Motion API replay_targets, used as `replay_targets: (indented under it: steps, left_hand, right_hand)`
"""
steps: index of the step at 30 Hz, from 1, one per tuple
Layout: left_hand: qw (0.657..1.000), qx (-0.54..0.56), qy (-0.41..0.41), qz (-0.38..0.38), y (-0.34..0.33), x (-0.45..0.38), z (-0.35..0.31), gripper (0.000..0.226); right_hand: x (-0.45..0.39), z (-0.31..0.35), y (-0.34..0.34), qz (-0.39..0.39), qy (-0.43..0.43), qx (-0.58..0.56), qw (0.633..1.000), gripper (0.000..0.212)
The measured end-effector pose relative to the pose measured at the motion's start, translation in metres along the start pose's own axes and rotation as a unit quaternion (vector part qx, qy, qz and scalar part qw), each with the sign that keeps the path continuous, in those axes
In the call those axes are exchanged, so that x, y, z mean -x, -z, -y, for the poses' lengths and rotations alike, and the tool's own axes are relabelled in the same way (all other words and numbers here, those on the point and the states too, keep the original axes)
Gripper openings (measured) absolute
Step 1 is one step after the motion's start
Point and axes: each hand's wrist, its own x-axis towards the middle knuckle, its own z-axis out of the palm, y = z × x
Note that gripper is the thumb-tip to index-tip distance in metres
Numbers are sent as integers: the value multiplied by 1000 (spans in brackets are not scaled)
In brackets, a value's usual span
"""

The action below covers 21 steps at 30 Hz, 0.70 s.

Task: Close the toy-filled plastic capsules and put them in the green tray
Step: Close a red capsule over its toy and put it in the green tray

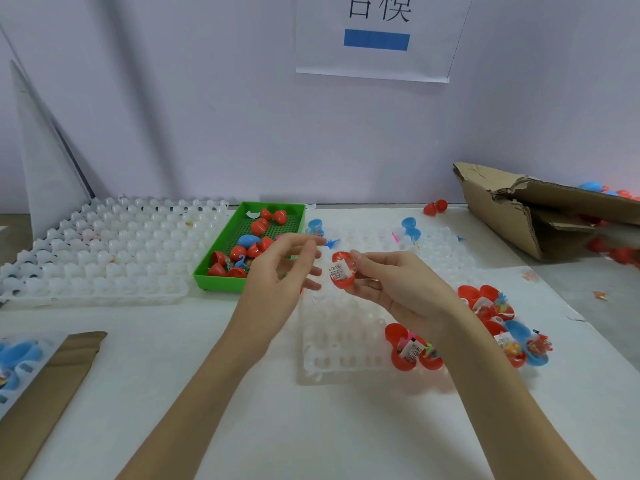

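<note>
A person's right hand (391, 285) is gripping an open red capsule (343, 271), its fingers curling round the shell and the thumb lying over the top edge, while a white printed slip inside the capsule is facing the camera; its small black print is too fine to read. The left hand (284, 268) is hovering just beside the capsule, fingers spread and loosely bent, holding nothing and not touching it. Both hands are working above a clear plastic cavity tray (346, 341) lying on the white table (214, 393). Just beyond the left hand, the green tray (221, 282) is sitting with red capsules and one blue capsule (248, 241) inside. Near the right forearm, open red and blue capsules (498, 323) holding toys and similar slips are lying in a loose cluster. Farther out past the left hand, a large white cavity tray (104, 251) is resting, and well beyond the right hand a torn cardboard box (540, 209) is lying open. On the wall behind, a sheet (374, 46) is showing partly cropped Chinese characters, one reading "模", above a blue bar.
</note>
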Motion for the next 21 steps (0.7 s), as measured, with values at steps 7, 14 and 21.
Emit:
replay_targets:
  steps: [7, 14, 21]
  left_hand:
    - [996, 60, 28, 67, -2, 3, 6, 13]
    - [988, 124, 81, 33, -3, 2, 9, 17]
    - [982, 157, 98, 41, 1, -2, 5, 6]
  right_hand:
    - [0, -1, -2, -52, 34, 44, 997, 19]
    - [-4, -6, -6, -60, 55, 46, 996, 23]
    - [-3, -12, -18, -63, 162, 31, 984, 20]
